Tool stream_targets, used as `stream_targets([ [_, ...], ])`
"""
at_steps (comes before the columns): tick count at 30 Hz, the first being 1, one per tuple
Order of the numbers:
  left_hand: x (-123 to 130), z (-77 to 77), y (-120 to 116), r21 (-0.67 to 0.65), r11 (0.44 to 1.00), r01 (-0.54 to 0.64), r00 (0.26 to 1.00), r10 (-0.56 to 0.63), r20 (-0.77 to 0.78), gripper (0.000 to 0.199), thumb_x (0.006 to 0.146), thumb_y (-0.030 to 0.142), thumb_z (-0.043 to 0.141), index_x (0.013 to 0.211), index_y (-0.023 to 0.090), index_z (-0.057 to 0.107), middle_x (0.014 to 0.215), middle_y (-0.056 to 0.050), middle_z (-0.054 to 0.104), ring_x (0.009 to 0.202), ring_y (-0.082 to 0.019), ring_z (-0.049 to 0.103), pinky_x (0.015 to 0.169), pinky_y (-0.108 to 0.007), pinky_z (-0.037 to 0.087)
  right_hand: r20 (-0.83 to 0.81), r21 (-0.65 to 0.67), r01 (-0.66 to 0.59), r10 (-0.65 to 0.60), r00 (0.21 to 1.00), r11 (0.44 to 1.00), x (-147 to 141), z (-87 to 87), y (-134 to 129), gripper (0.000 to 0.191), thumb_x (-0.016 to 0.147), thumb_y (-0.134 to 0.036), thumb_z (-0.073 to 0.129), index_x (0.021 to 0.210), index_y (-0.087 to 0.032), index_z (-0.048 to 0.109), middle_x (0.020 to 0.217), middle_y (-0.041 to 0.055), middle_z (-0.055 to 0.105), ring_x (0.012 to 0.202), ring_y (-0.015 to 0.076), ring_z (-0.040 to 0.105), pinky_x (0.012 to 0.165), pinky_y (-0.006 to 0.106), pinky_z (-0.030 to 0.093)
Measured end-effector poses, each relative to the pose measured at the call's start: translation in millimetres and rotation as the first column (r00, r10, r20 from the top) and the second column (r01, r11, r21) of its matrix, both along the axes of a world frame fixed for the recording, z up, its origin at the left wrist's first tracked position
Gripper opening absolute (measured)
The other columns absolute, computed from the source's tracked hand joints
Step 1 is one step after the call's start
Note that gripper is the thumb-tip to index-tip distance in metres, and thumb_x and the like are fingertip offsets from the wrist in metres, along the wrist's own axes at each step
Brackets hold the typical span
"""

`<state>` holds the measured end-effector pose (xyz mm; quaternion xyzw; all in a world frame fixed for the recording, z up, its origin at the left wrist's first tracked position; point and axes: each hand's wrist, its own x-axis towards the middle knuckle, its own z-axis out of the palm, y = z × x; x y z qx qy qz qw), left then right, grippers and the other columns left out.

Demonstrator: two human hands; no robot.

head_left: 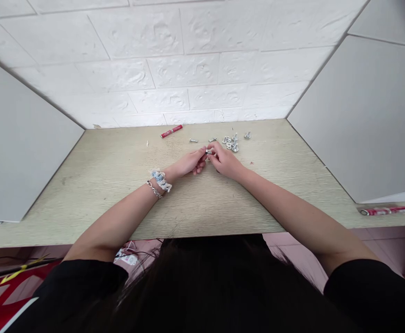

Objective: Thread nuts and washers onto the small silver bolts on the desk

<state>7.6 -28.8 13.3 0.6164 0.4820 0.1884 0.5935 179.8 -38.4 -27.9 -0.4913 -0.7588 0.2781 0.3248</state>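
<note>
Black clothing point(219, 286) lies nearest the camera, and past it, over the bench point(188, 208), two bare hands meet in one small grip. The left hand point(190, 163) pinches a small bolt point(208, 152) at its fingertips; the right hand point(225, 162) curls thumb and forefinger narrowly about the same piece, though whether those tips press on it cannot be told. Just beyond the grip lies a second metal piece point(212, 139), with a loose bolt point(193, 140) to its left. Right of the grip and slightly farther off sits a cluster of bolts and washers point(233, 142), a lone bolt point(247, 135) past it. A red stick point(171, 131) rests beyond the grip, leftward. With so little metal to hold, an off-centre pinch could let the bolt twist free and roll; straying right knuckles might scatter the nearby cluster.
</note>
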Motion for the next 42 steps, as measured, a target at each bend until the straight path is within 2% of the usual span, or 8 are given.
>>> stream_targets([
  [4,-0.3,-4.0,3.6,-0.013,1.000,-0.009,0.999,0.009,0.031,0.053,0.114,0.043,0.026,0.070,0.019,0.043,0.060,0.003,0.047,0.045,-0.005,0.046,0.045,-0.016,0.037,-0.045,0.001,0.039,-0.039,0.998,0.999,-0.1,-4.2,1.4,0.041,0.093,-0.038,0.048,0.130,-0.020,0.045,0.099,0.0071,0.073,0.074,0.0209,0.063,0.079,0.037,0.048],
  [7,-0.6,-7.6,5.9,-0.007,1.000,-0.010,1.000,0.010,0.030,0.053,0.114,0.044,0.027,0.071,0.018,0.044,0.061,0.002,0.048,0.045,-0.005,0.047,0.045,-0.016,0.037,-0.036,-0.011,0.015,-0.015,0.999,1.000,0.5,-2.6,1.1,0.037,0.095,-0.045,0.045,0.123,-0.020,0.048,0.097,0.0077,0.073,0.074,0.0211,0.063,0.080,0.037,0.048],
  [11,-0.6,-7.5,5.2,-0.003,1.000,-0.017,0.999,0.017,0.027,0.052,0.114,0.043,0.030,0.072,0.018,0.045,0.062,0.003,0.048,0.046,-0.005,0.048,0.046,-0.016,0.039,0.011,0.011,-0.022,0.022,1.000,1.000,1.7,-0.3,0.8,0.027,0.101,-0.039,0.034,0.109,-0.021,0.052,0.094,0.0086,0.073,0.077,0.0218,0.063,0.080,0.037,0.047],
  [15,0.2,-3.4,2.0,0.014,1.000,-0.020,1.000,0.020,0.008,0.051,0.114,0.041,0.030,0.071,0.018,0.045,0.062,0.003,0.048,0.046,-0.005,0.048,0.046,-0.015,0.040,0.054,0.041,-0.026,0.023,0.998,0.999,2.3,-0.3,1.7,0.025,0.101,-0.036,0.033,0.106,-0.021,0.052,0.093,0.0093,0.072,0.078,0.0231,0.063,0.078,0.037,0.046],
  [22,-0.4,-4.2,3.2,0.010,1.000,-0.014,1.000,0.014,0.023,0.050,0.114,0.042,0.032,0.072,0.018,0.044,0.062,0.003,0.048,0.046,-0.005,0.049,0.045,-0.015,0.040,0.031,0.046,-0.018,0.016,0.999,0.999,0.9,-0.8,-0.5,0.025,0.098,-0.031,0.036,0.117,-0.021,0.049,0.094,0.0097,0.073,0.086,0.0258,0.066,0.081,0.037,0.047],
  [27,-2.0,-7.8,5.8,0.008,1.000,0.005,0.999,-0.006,0.042,0.052,0.113,0.044,0.030,0.071,0.018,0.045,0.063,0.003,0.049,0.047,-0.005,0.049,0.046,-0.015,0.040,0.037,0.044,0.015,-0.017,0.999,0.999,-0.6,-4.2,0.8,0.037,0.098,-0.030,0.038,0.132,-0.018,0.047,0.097,0.0103,0.074,0.083,0.0261,0.066,0.079,0.038,0.048],
  [33,-0.6,-2.9,1.7,0.044,0.999,-0.002,1.000,0.002,0.000,0.054,0.113,0.043,0.031,0.068,0.017,0.045,0.060,0.002,0.048,0.046,-0.005,0.048,0.047,-0.016,0.041,0.092,0.061,-0.067,0.061,0.994,0.996,0.5,-2.1,4.2,0.025,0.100,-0.031,0.036,0.106,-0.020,0.058,0.108,0.0147,0.075,0.097,0.0277,0.067,0.087,0.040,0.049],
  [42,2.9,-1.5,0.2,0.051,0.999,-0.008,0.999,0.010,-0.038,0.052,0.114,0.039,0.029,0.069,0.018,0.046,0.058,0.003,0.048,0.044,-0.005,0.047,0.045,-0.017,0.040,0.046,0.008,-0.067,0.066,0.997,0.998,0.7,2.8,1.1,0.027,0.102,-0.036,0.038,0.110,-0.019,0.057,0.105,0.0128,0.076,0.097,0.0273,0.068,0.086,0.038,0.048],
])
